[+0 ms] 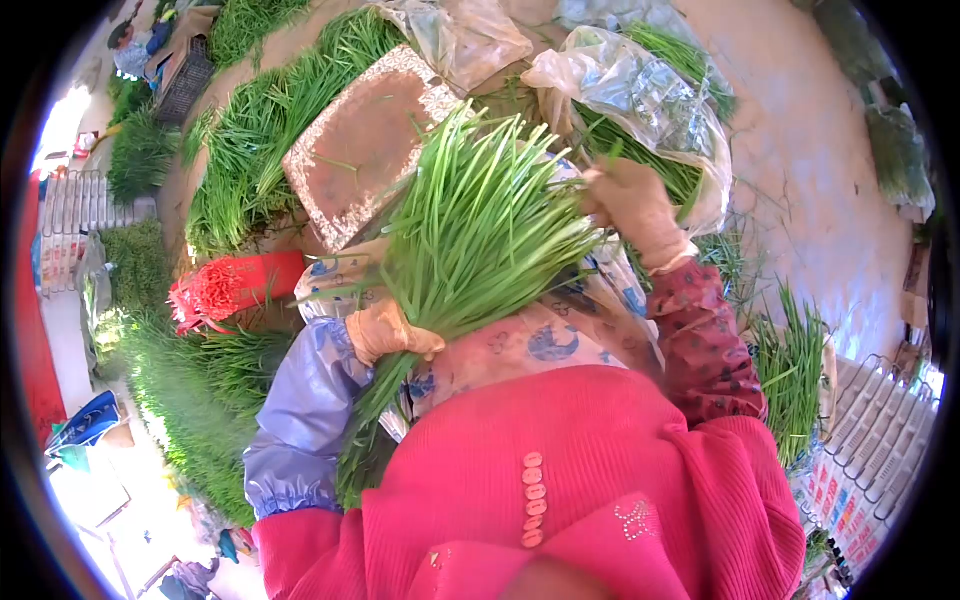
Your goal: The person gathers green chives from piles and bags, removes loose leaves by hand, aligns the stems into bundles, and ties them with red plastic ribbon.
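A large bunch of long green stalks lies fanned out over my lap. My left hand, in a tan glove, is wrapped round the narrow part of the bunch, with stalks hanging below it. At the right edge of the fanned ends is my right hand, also gloved, its fingers bent together. A bit of green shows by those fingers, but what they pinch is too small to tell. Beside my left sleeve sits a red bundle of ties.
A patterned board or stool stands ahead. Piles of green stalks lie at the left, and a clear plastic bag holds more at the upper right. Wire racks stand at the right. A person is at the far upper left.
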Motion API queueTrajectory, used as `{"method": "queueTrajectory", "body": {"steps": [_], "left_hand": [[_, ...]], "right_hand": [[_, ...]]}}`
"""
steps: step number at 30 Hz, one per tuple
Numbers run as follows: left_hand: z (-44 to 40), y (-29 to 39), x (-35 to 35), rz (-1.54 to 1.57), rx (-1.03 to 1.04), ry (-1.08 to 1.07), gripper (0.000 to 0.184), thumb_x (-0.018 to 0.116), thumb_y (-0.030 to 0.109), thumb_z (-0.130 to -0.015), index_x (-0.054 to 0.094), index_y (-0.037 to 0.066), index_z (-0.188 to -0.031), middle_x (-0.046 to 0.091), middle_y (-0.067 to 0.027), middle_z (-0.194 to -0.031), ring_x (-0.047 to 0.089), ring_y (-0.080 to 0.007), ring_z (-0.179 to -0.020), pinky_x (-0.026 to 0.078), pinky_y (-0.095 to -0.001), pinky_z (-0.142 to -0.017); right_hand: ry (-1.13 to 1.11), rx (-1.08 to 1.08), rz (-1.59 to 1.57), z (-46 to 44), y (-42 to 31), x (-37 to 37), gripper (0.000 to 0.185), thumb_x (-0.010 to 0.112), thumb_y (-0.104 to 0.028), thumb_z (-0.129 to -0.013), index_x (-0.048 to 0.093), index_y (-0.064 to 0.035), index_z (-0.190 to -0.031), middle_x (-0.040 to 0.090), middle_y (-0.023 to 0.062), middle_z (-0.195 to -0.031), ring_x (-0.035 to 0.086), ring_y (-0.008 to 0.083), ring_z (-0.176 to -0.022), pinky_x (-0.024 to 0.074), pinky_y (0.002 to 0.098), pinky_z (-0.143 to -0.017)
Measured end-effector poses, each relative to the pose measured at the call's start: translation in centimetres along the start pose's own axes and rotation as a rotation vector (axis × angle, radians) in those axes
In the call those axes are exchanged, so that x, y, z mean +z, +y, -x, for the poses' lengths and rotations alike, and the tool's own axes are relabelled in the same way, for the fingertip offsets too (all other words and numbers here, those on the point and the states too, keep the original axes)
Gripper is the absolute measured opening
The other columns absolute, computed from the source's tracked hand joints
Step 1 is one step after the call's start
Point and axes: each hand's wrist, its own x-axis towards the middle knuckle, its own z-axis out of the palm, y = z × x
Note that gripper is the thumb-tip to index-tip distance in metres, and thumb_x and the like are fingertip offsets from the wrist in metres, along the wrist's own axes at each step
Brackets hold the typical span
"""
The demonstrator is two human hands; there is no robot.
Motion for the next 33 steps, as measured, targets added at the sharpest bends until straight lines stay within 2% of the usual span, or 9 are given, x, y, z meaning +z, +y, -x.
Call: {"method": "queueTrajectory", "body": {"steps": [3, 8, 10, 15, 21, 23, 24, 26, 33], "left_hand": [[0.1, 1.4, -0.1, -0.027, 0.011, -0.039, 0.026, 0.074, 0.006, -0.076, 0.063, 0.0, -0.099, 0.066, -0.0071, -0.082, 0.062, -0.016, -0.07, 0.05, -0.029, -0.063], [-0.7, 2.2, -0.7, -0.277, 0.179, -0.097, 0.056, 0.072, 0.009, -0.075, 0.053, 0.002, -0.127, 0.061, -0.0103, -0.118, 0.056, -0.022, -0.106, 0.046, -0.0351, -0.091], [-1.5, 2.7, -1.3, -0.46, 0.283, -0.124, 0.057, 0.072, 0.01, -0.074, 0.053, 0.003, -0.127, 0.061, -0.0109, -0.117, 0.057, -0.0239, -0.105, 0.046, -0.0361, -0.09], [-2.9, 6.7, -0.5, -1.191, 0.822, -0.011, 0.052, 0.065, 0.015, -0.075, 0.056, 0.007, -0.125, 0.058, -0.0128, -0.124, 0.054, -0.0302, -0.113, 0.047, -0.0387, -0.094], [-4.5, 6.5, -1.9, -1.505, 0.434, 0.377, 0.071, 0.07, 0.029, -0.076, 0.042, 0.017, -0.139, 0.06, -0.0131, -0.118, 0.063, -0.0312, -0.099, 0.054, -0.0373, -0.08], [-3.8, 10.4, 0.5, -1.596, 0.084, 0.489, 0.075, 0.073, 0.027, -0.072, 0.041, 0.026, -0.14, 0.06, -0.0143, -0.109, 0.065, -0.0342, -0.085, 0.054, -0.0411, -0.072], [-4.2, 10.3, 0.2, -1.601, 0.092, 0.475, 0.075, 0.073, 0.027, -0.072, 0.041, 0.026, -0.14, 0.06, -0.0143, -0.109, 0.065, -0.0342, -0.085, 0.054, -0.0411, -0.072], [-4.9, 9.5, -0.7, -1.572, 0.224, 0.615, 0.092, 0.055, -0.001, -0.08, 0.015, 0.049, -0.146, 0.06, -0.0138, -0.096, 0.067, -0.0331, -0.074, 0.053, -0.0448, -0.061], [-7.6, 9.0, 0.5, -1.506, 0.194, 0.687, 0.098, 0.072, 0.014, -0.072, 0.018, 0.047, -0.146, 0.059, -0.0168, -0.107, 0.065, -0.0351, -0.08, 0.053, -0.0438, -0.064]], "right_hand": [[0.344, -0.165, 0.246, -0.4, 4.2, -6.1, 0.016, 0.055, -0.014, -0.09, 0.064, -0.0007, -0.089, 0.064, 0.0056, -0.066, 0.056, 0.0112, -0.051, 0.0452, 0.0251, -0.049], [0.423, 0.241, 0.441, 2.1, 6.0, -15.0, 0.029, 0.062, -0.023, -0.085, 0.065, 0.0003, -0.102, 0.066, 0.0081, -0.069, 0.064, 0.0167, -0.063, 0.0513, 0.0313, -0.062], [0.21, -0.049, 0.873, 4.6, 0.8, -13.2, 0.044, 0.068, -0.026, -0.082, 0.061, 0.0005, -0.116, 0.068, 0.0175, -0.094, 0.067, 0.0233, -0.086, 0.0519, 0.0359, -0.076], [0.191, -0.431, 0.423, 3.9, -4.6, -6.7, 0.057, 0.073, -0.029, -0.078, 0.056, 0.0008, -0.124, 0.051, 0.0255, -0.131, 0.057, 0.0274, -0.113, 0.0472, 0.0372, -0.09], [0.0, -0.215, 0.254, 2.1, 0.1, -6.1, 0.041, 0.071, -0.012, -0.078, 0.062, 0.0006, -0.116, 0.067, 0.0161, -0.105, 0.064, 0.0224, -0.096, 0.0497, 0.0314, -0.085], [0.322, -0.338, 0.365, 1.8, 4.0, -6.9, 0.03, 0.065, -0.005, -0.08, 0.064, -0.0005, -0.11, 0.069, 0.01, -0.089, 0.066, 0.0184, -0.076, 0.0524, 0.0291, -0.071], [0.307, -0.008, 0.06, 2.3, 4.4, -7.9, 0.026, 0.058, -0.007, -0.085, 0.065, -0.0015, -0.109, 0.068, 0.0092, -0.084, 0.064, 0.0154, -0.063, 0.0517, 0.0283, -0.058], [0.507, 0.086, 0.194, 3.5, 5.4, -10.4, 0.027, 0.05, -0.011, -0.09, 0.066, -0.0032, -0.11, 0.068, 0.0089, -0.079, 0.062, 0.0136, -0.055, 0.0501, 0.0284, -0.051], [0.298, 0.275, -0.068, 7.0, 7.7, -14.1, 0.047, 0.052, -0.029, -0.093, 0.05, 0.0017, -0.13, 0.066, 0.0107, -0.099, 0.065, 0.0175, -0.077, 0.0552, 0.0297, -0.062]]}}
